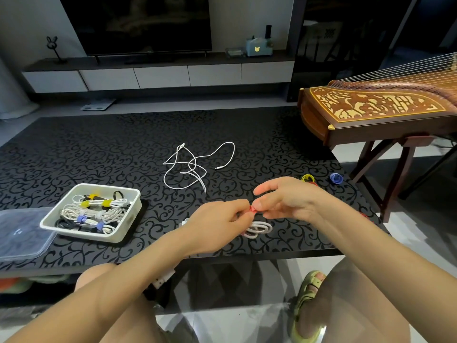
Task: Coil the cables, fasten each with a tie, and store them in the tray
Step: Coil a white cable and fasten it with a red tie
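One black patterned table point(74, 144) (loose white cable point(197, 179)), television point(138, 23) behind

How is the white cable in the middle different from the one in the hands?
The middle cable sprawls in loose loops; the held cable is coiled. The middle cable lies untouched with no tie; the left hand grips the held cable while the right hand pinches a red tie at it. Both are white.

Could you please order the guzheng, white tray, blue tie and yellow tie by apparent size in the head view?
Largest: guzheng.
Then: white tray.
The blue tie and yellow tie look alike, so unranked.
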{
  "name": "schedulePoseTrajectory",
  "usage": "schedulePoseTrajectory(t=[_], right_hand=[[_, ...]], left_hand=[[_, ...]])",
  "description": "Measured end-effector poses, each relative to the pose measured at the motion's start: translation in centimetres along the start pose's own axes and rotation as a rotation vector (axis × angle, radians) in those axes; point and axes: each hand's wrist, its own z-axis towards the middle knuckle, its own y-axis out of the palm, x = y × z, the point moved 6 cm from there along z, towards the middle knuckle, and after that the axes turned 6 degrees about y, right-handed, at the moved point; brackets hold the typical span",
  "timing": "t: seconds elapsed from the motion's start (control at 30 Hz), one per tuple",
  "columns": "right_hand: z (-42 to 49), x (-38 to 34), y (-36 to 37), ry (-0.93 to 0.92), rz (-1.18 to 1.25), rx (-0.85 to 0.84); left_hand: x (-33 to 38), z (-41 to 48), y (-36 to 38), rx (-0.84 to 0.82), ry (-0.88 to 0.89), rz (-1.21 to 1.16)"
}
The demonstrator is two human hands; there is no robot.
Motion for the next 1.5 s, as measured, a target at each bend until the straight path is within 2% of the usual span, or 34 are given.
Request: schedulePoseTrajectory(t=[0.1, 0.17, 0.23, 0.33, 0.37, 0.43, 0.57, 0.67, 0.8, 0.87, 0.97, 1.07, 1.2, 1.3, 1.4, 1.5], right_hand=[[-0.4, 0.2, 0.3, 0.119, 0.145, -0.121], [-0.8, -0.2, 0.5, 0.053, 0.11, -0.116], [-1.2, -1.4, 0.4, -0.147, -0.037, -0.011], [-2.8, -4.0, 0.3, -0.555, -0.519, 0.335], [-3.4, -4.5, 0.6, -0.651, -0.662, 0.431], [-4.5, -5.0, 1.4, -0.797, -0.773, 0.517], [-6.6, -5.9, 3.3, -1.055, -0.857, 0.472], [-7.9, -6.5, 4.8, -1.171, -1.004, 0.417], [-8.9, -5.0, 8.0, -1.417, -1.289, 0.266], [-7.8, -5.2, 7.2, -1.318, -1.212, 0.255], [-5.3, -5.9, 3.9, -0.948, -0.727, 0.282], [-3.3, -5.3, 2.8, -0.642, -0.334, 0.171], [-2.3, -3.8, 2.3, -0.395, -0.141, 0.119], [-2.8, -3.4, 2.5, -0.395, -0.167, 0.075], [-4.0, -3.6, 2.7, -0.51, -0.193, 0.006], [-4.8, -3.8, 2.6, -0.65, -0.275, 0.036]], left_hand=[[-0.3, -0.4, 0.2, -0.048, 0.02, -0.046], [-0.7, -0.6, 0.3, -0.036, 0.013, -0.022], [-0.6, -0.7, 0.3, 0.02, 0.021, -0.033], [-0.3, -0.8, -0.1, 0.15, 0.041, -0.109], [-0.3, -0.8, -0.3, 0.166, 0.044, -0.167], [-0.4, -0.9, -0.4, 0.118, 0.05, -0.354], [-0.3, -1.2, 0.0, -0.085, 0.047, -0.646], [-0.4, -1.1, 0.2, -0.139, -0.006, -0.847], [-0.5, -0.8, 0.3, -0.26, -0.046, -0.742], [-0.5, -0.8, 0.7, -0.27, -0.073, -0.585], [-0.2, -0.8, 0.8, -0.14, -0.039, -0.35], [1.1, -1.0, 0.8, -0.033, 0.061, -0.383], [1.6, -1.1, 0.3, 0.069, 0.111, -0.361], [1.6, -1.1, 0.1, 0.129, 0.138, -0.373], [1.4, -1.0, 0.0, 0.153, 0.117, -0.472], [1.1, -0.9, 0.1, 0.135, 0.089, -0.632]])
